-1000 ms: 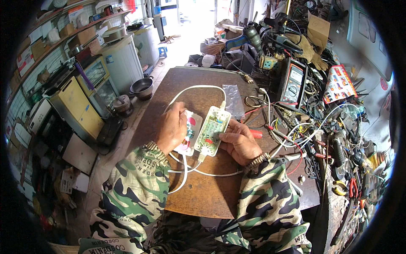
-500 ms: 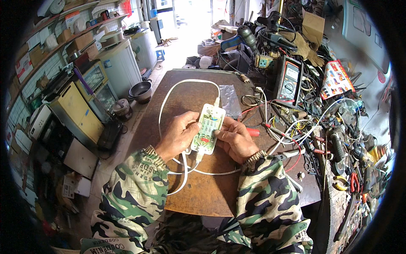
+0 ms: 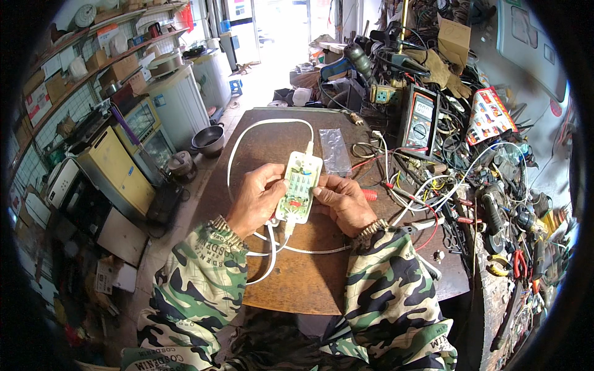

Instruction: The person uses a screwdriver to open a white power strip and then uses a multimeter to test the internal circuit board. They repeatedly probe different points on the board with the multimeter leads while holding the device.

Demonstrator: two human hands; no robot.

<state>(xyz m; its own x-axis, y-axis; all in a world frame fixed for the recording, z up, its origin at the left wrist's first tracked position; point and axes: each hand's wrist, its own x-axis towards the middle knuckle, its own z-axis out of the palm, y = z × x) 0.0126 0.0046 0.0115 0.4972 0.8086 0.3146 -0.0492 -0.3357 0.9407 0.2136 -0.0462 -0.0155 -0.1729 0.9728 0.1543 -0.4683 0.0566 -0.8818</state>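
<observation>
Between my two hands is an open white rectangular plastic housing point(image 3: 299, 186), with a green circuit board and blue and red bits of wire showing inside. My left hand point(image 3: 257, 196) pinches its left edge with thumb and fingers. On the other edge my right hand point(image 3: 344, 203) grips it, thumb on the rim and fingers partly hidden behind. A white cable point(image 3: 250, 125) leaves the far end and loops left; another leaves the near end, and white cord curls beneath my left hand. A clear plastic bag point(image 3: 335, 151) lies on the brown table point(image 3: 303, 278) beyond my right hand.
At the table's right stands a multimeter point(image 3: 419, 120) with red test leads. Behind it is a heap of cables and tools, including red-handled pliers point(image 3: 518, 264). A red cylindrical handle point(image 3: 369, 195) shows beside my right hand. A black pot point(image 3: 208, 140) and cabinets stand to the left.
The housing and both hands have shifted slightly left in the picture. The clear bag shows more fully beyond the housing. Both hands keep their hold.
</observation>
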